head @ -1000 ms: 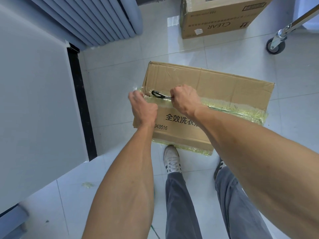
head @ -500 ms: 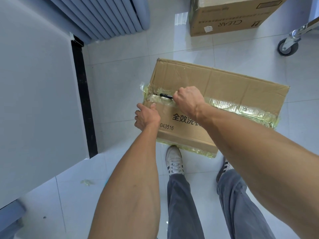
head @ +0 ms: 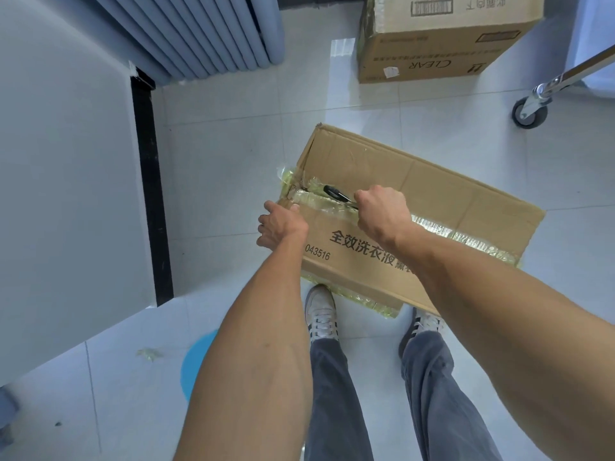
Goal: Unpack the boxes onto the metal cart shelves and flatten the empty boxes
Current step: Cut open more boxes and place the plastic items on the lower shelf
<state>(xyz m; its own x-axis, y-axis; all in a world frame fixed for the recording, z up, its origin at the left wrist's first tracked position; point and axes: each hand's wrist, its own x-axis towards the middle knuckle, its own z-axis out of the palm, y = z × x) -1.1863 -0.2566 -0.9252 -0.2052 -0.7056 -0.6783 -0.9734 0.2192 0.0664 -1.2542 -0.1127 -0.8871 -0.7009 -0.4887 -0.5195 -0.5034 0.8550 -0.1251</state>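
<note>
cardboard box steadied by left hand; right hand fists a black tool.

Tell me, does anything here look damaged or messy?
Yes. The near box has a dented, creased top and yellowed tape that is crumpled and ragged along its seam. A scrap of tape lies loose on the floor tiles by the wall. The far box looks tidier.

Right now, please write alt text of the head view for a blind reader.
The right hand grips a black tool on the taped seam of a cardboard box on the floor; the left hand holds its corner. A second box stands behind.
</note>
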